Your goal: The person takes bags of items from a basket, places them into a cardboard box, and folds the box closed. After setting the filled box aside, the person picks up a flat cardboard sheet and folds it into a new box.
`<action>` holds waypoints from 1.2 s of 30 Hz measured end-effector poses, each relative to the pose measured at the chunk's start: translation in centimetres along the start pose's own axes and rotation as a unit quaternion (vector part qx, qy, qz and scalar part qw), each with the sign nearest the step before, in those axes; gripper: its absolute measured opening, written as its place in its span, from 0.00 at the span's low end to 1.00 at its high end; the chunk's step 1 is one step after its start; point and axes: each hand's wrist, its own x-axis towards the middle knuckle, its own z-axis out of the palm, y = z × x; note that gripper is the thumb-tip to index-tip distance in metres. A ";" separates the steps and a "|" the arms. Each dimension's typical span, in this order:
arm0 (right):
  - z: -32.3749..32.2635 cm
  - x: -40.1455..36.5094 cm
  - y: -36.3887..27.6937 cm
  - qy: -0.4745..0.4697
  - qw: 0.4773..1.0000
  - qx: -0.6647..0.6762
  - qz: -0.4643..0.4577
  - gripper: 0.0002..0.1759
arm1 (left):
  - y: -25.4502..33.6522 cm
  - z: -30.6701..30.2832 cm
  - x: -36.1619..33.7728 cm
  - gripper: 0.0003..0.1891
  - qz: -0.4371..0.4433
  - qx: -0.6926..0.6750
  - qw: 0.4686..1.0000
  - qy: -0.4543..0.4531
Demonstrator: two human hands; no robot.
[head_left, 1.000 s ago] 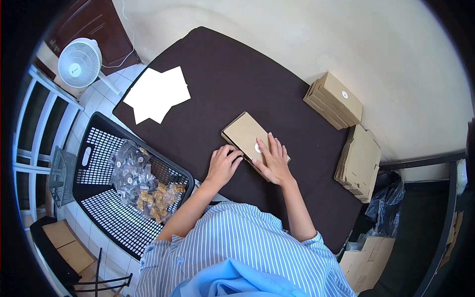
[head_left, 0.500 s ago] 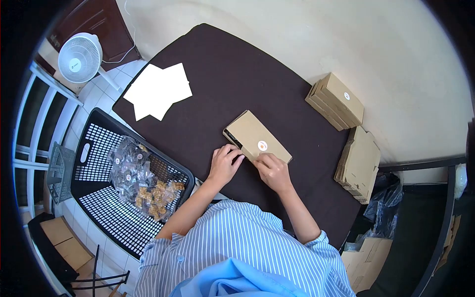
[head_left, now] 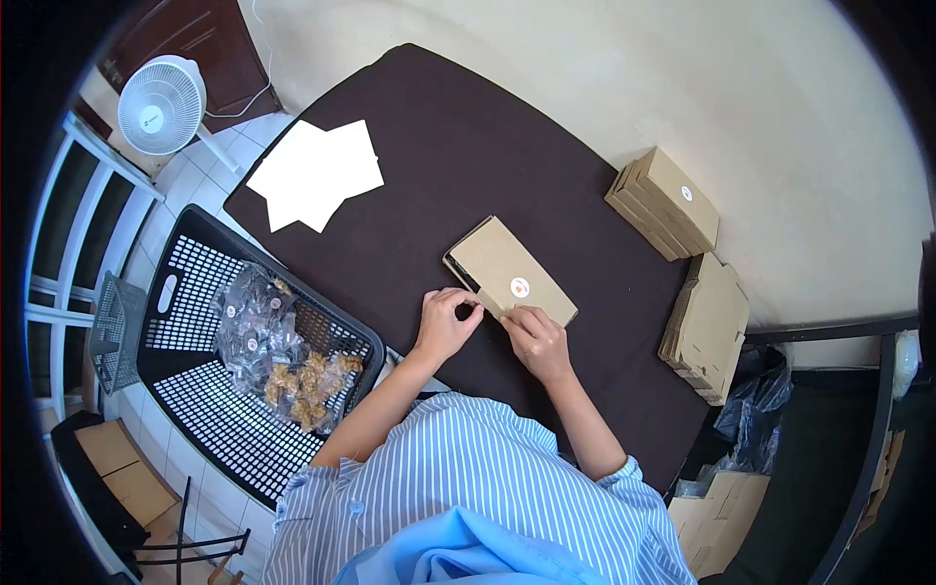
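A closed, flat brown cardboard box [head_left: 507, 261] lies at a slant on the dark tabletop, a round white sticker with an orange mark [head_left: 520, 288] on its lid. At its near long edge, my left hand [head_left: 448, 325] pinches thumb and forefinger together on the edge or front flap. Just to the right, my right hand [head_left: 539, 345] has its fingers curled against the same edge, near the sticker. A dark gap shows along the left part of that edge. The exact grip of the fingertips is partly hidden.
White paper sheets [head_left: 317, 175] lie at the table's far left. Stacked boxes [head_left: 668, 205] and flattened cardboard [head_left: 704, 327] line the right edge. A black basket [head_left: 195, 409] with several plastic packets [head_left: 258, 322] stands to the left. A white fan [head_left: 161, 105] stands behind.
Left thumb and forefinger now form a rounder pinch at the box edge. The right hand stays at almost the same spot. The whole view has shifted slightly.
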 end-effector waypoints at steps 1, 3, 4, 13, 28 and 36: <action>0.1 0.0 -0.1 0.000 1.000 0.000 -0.001 0.09 | -0.1 0.1 -0.1 0.05 -0.005 -0.005 1.000 -0.001; 0.2 0.0 -0.3 0.026 1.000 -0.008 0.014 0.08 | -0.2 0.2 -0.1 0.05 -0.010 -0.010 1.000 -0.001; 0.2 0.0 -0.4 0.026 1.000 -0.007 0.013 0.08 | -0.2 0.2 -0.2 0.04 -0.005 -0.016 1.000 0.004; 0.1 0.0 -0.5 0.024 0.999 0.001 0.037 0.06 | -0.4 0.0 -0.2 0.04 0.003 -0.010 1.000 -0.007; -0.5 0.6 -0.4 -0.055 0.998 -0.025 0.022 0.07 | -0.6 -0.1 -0.2 0.04 0.024 -0.015 1.000 -0.010; -0.9 0.9 -0.3 -0.119 0.992 -0.023 0.028 0.06 | -0.4 -0.2 -0.2 0.04 0.030 -0.008 0.999 -0.022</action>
